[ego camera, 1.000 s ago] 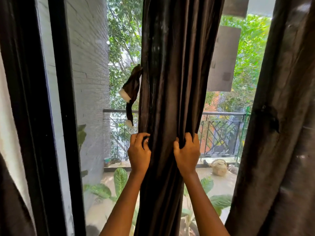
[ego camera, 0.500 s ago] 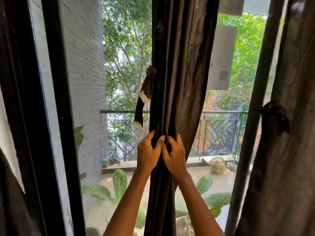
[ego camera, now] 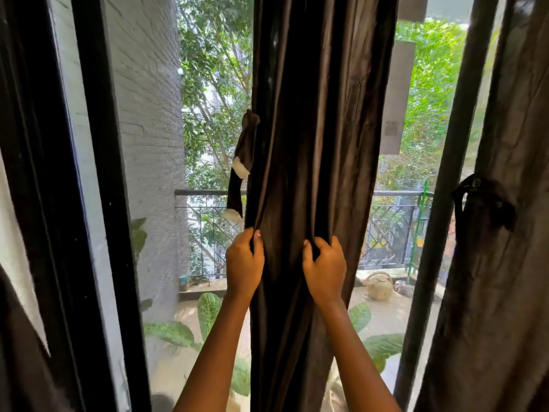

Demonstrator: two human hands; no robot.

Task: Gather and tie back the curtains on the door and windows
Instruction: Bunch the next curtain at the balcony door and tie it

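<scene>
A dark brown curtain (ego camera: 318, 114) hangs bunched in the middle of the glass door. My left hand (ego camera: 244, 263) grips its left edge at about waist height. My right hand (ego camera: 325, 267) grips a fold to the right, fingers curled into the cloth. A dark tie-back strap (ego camera: 241, 171) with white patches dangles loose from the curtain's left edge, just above my left hand. At the right, a second curtain (ego camera: 505, 263) hangs gathered, with a dark tie-back (ego camera: 484, 200) wrapped around it.
A black door frame (ego camera: 95, 203) stands at the left, another black post (ego camera: 439, 218) at the right. Through the glass lie a balcony railing (ego camera: 389, 230), leafy potted plants (ego camera: 208, 313) and trees. More dark cloth (ego camera: 17, 337) hangs at the far left edge.
My hands came together at the curtain's middle, then spread apart again, each still gripping cloth. The view shifted slightly, and the loose strap swung with the curtain.
</scene>
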